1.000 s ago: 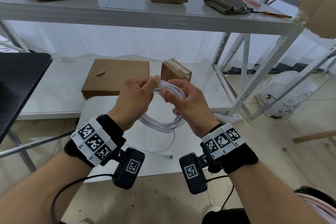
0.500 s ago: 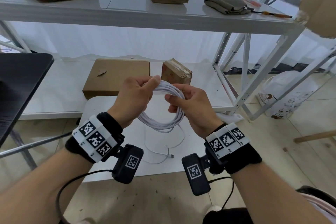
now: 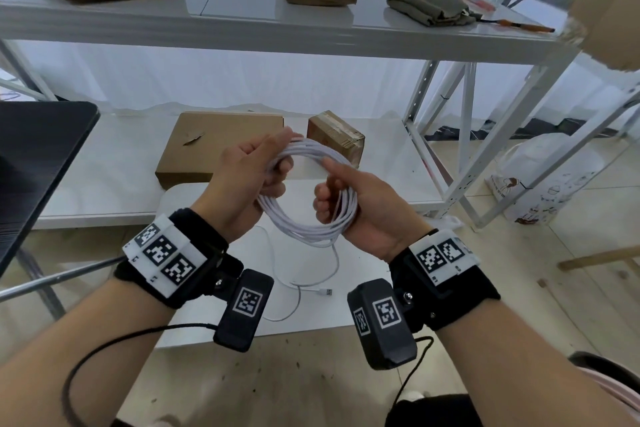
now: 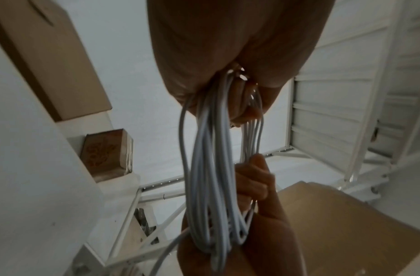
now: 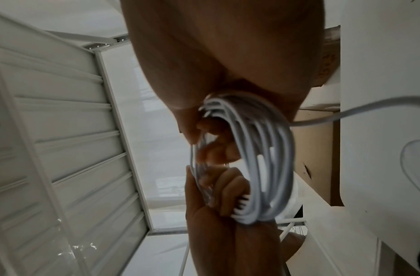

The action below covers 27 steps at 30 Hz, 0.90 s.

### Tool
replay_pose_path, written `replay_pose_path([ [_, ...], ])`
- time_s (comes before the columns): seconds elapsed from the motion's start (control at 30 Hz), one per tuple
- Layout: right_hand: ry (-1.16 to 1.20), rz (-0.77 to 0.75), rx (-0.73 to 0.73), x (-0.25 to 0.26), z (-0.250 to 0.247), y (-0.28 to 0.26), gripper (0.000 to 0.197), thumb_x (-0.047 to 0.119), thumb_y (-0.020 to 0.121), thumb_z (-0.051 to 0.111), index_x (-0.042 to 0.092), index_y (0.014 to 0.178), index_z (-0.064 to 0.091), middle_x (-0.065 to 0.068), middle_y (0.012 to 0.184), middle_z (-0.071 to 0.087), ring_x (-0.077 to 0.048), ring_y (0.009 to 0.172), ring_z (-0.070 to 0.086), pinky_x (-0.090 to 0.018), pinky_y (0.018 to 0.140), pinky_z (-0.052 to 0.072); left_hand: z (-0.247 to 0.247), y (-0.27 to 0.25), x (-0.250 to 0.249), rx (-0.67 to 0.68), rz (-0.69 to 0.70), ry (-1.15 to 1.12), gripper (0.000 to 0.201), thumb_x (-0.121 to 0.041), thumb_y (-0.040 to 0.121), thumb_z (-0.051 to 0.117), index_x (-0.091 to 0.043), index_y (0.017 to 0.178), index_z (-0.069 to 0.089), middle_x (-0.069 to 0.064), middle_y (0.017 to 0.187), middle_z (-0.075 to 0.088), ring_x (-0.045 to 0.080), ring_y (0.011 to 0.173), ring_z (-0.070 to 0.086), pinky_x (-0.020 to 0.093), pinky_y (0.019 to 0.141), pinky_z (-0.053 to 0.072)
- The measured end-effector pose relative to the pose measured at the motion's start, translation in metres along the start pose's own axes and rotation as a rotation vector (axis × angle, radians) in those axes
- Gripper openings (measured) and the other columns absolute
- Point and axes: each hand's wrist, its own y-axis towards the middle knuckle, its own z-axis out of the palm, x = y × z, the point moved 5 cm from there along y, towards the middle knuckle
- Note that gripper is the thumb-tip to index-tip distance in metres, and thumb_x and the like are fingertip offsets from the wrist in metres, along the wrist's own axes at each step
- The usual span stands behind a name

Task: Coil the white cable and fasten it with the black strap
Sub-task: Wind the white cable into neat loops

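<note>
The white cable (image 3: 304,229) is wound into a round coil of several loops, held in the air between both hands above a white table (image 3: 363,308). My left hand (image 3: 256,166) grips the coil's upper left side, thumb on top. On the coil's right side my right hand (image 3: 341,191) has its fingers curled round the loops. A loose tail (image 3: 332,270) drops from the coil and ends in a plug (image 3: 323,292) lying on the table. The bundled loops (image 4: 211,186) (image 5: 263,160) fill both wrist views. No black strap shows in any view.
A flat cardboard box (image 3: 214,146) and a small taped box (image 3: 336,135) sit on the low white shelf (image 3: 114,170) behind the hands. A white metal rack (image 3: 460,135) stands to the right, a black tabletop (image 3: 38,156) at left. More boxes and a folded cloth (image 3: 429,3) lie on the upper shelf.
My right hand slid from the top of the coil down its right side, and the coil opened into a wider ring. The loose tail grew shorter and shifted on the table.
</note>
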Motion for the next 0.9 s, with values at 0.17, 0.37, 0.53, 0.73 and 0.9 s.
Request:
replay_pose_path([
  [0.17, 0.179, -0.075, 0.056, 0.002, 0.008, 0.0, 0.04, 0.046, 0.086, 0.06, 0.022, 0.066, 0.035, 0.009, 0.049, 0.026, -0.003, 0.036, 0.028, -0.015, 0.039, 0.022, 0.006, -0.003, 0.008, 0.035, -0.063, -0.313, 0.039, -0.036, 0.098, 0.056, -0.005, 0.121, 0.061, 0.001, 0.077, 0.06, 0.004, 0.059, 0.051, 0.011, 0.051, 0.044],
  [0.37, 0.369, -0.151, -0.025, 0.003, 0.008, 0.003, 0.05, 0.054, 0.093, 0.054, 0.021, 0.061, 0.034, 0.007, 0.048, 0.021, -0.006, 0.036, 0.019, -0.018, 0.037, 0.015, 0.021, -0.02, 0.032, -0.03, -0.23, -0.608, 0.048, -0.058, 0.093, 0.055, -0.011, 0.099, 0.062, -0.002, 0.074, 0.057, 0.01, 0.066, 0.057, 0.019, 0.069, 0.052],
  [0.53, 0.43, -0.227, -0.145, 0.001, 0.004, 0.003, 0.05, 0.054, 0.096, 0.052, 0.02, 0.063, 0.035, 0.006, 0.052, 0.019, -0.006, 0.038, 0.018, -0.018, 0.036, 0.017, 0.032, -0.024, 0.039, -0.076, -0.23, -0.672, 0.043, -0.052, 0.1, 0.048, -0.013, 0.086, 0.058, -0.003, 0.067, 0.049, 0.009, 0.059, 0.05, 0.019, 0.062, 0.05],
  [0.73, 0.441, -0.238, -0.11, -0.002, 0.009, 0.003, 0.049, 0.054, 0.097, 0.05, 0.018, 0.067, 0.039, 0.006, 0.052, 0.021, -0.007, 0.038, 0.022, -0.02, 0.038, 0.022, 0.032, -0.016, 0.035, -0.106, -0.188, -0.688, 0.038, -0.043, 0.105, 0.043, -0.012, 0.085, 0.054, -0.009, 0.052, 0.023, 0.004, 0.039, 0.023, 0.017, 0.039, 0.025],
  [0.9, 0.395, -0.232, -0.067, -0.003, 0.01, 0.003, 0.043, 0.051, 0.1, 0.047, 0.013, 0.081, 0.053, 0.007, 0.05, 0.023, -0.006, 0.038, 0.021, -0.019, 0.038, 0.021, 0.033, -0.013, 0.037, -0.157, -0.214, -0.651, 0.045, -0.046, 0.104, 0.041, -0.018, 0.07, 0.043, -0.009, 0.048, 0.021, 0.005, 0.037, 0.017, 0.017, 0.035, 0.017],
])
